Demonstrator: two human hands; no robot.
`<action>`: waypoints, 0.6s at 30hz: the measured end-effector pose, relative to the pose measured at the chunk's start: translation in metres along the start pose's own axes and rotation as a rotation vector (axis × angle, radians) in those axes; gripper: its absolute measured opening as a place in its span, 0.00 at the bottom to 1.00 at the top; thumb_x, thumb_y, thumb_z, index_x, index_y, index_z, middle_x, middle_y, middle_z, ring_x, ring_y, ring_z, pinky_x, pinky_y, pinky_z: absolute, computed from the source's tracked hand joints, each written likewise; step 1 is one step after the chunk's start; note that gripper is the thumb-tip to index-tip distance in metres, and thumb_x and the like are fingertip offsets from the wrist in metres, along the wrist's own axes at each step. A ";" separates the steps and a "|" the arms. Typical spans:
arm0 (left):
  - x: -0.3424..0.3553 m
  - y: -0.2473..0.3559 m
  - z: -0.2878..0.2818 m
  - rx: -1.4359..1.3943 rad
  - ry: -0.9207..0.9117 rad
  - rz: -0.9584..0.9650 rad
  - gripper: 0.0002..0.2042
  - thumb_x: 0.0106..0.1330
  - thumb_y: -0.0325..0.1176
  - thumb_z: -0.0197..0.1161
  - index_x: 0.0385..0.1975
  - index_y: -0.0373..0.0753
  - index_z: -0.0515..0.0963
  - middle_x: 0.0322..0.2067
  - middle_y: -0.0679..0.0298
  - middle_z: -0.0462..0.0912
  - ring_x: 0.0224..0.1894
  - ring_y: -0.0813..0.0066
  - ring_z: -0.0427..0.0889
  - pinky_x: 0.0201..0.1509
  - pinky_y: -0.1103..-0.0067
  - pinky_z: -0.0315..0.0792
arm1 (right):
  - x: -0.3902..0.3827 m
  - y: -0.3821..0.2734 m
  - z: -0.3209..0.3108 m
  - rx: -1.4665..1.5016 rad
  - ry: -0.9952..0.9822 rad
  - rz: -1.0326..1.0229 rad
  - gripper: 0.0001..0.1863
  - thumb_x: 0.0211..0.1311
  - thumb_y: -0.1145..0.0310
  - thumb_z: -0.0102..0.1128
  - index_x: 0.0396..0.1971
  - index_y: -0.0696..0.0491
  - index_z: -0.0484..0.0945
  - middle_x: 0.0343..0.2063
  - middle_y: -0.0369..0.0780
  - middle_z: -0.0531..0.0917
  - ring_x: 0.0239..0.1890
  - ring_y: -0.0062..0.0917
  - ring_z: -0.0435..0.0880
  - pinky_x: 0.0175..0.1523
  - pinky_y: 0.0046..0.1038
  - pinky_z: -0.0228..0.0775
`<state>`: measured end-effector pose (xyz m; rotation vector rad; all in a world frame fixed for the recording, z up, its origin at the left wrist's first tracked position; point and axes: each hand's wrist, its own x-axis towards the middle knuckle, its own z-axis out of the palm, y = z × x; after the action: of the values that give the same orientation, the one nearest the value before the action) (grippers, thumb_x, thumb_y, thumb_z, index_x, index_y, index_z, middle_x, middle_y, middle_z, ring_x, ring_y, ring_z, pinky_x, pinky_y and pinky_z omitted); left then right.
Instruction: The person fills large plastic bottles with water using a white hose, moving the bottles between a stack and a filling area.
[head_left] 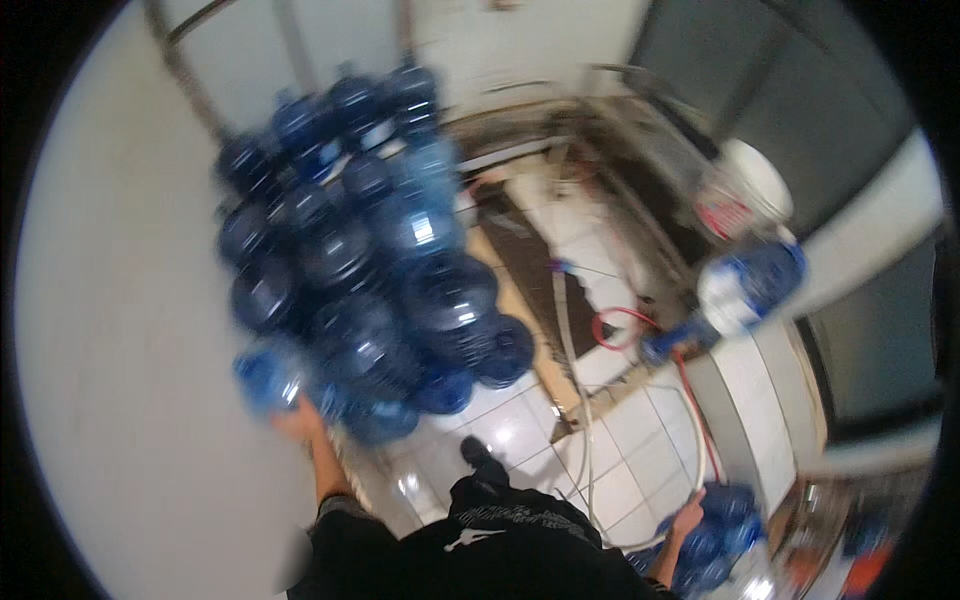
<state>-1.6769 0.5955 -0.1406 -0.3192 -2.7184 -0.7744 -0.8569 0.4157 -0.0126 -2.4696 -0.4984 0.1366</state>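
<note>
Head view, from the left: the left hand (296,418) is raised to a blue water jug (268,372) at the lower corner of a tall stack of blue jugs (370,250) against the white wall (110,330); blur hides whether the fingers close on it. White floor tiles (520,430) and hoses (590,400) lie between. Lower right, the right hand (688,518) rests on another blue jug (722,535), grip unclear. These look rigid, bulky and smooth-walled, probably light if empty; neck or rim seems the surest hold.
</note>
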 end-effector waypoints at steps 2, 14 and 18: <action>-0.066 -0.004 0.002 0.175 -0.006 0.035 0.44 0.52 0.61 0.60 0.57 0.27 0.59 0.57 0.44 0.62 0.58 0.47 0.63 0.61 0.58 0.58 | -0.013 0.026 -0.013 0.009 0.045 0.084 0.34 0.67 0.49 0.42 0.13 0.64 0.74 0.06 0.40 0.67 0.12 0.24 0.60 0.20 0.37 0.47; -0.509 0.062 -0.047 -0.388 -1.140 0.866 0.14 0.49 0.36 0.62 0.29 0.31 0.74 0.31 0.50 0.78 0.34 0.58 0.78 0.41 0.67 0.71 | -0.134 0.220 -0.141 0.562 0.468 0.626 0.33 0.65 0.46 0.43 0.06 0.54 0.67 0.06 0.32 0.66 0.11 0.18 0.64 0.18 0.26 0.55; -0.630 0.099 -0.099 -0.361 -1.360 1.267 0.12 0.49 0.30 0.62 0.29 0.30 0.72 0.29 0.52 0.77 0.32 0.61 0.77 0.40 0.71 0.70 | -0.164 0.274 -0.193 0.770 0.708 0.733 0.34 0.65 0.43 0.41 0.04 0.50 0.62 0.05 0.31 0.63 0.07 0.16 0.59 0.13 0.23 0.50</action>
<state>-1.0399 0.5420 -0.2265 -3.0776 -2.1801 -0.6431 -0.8807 0.0436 -0.0203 -1.6548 0.6583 -0.2177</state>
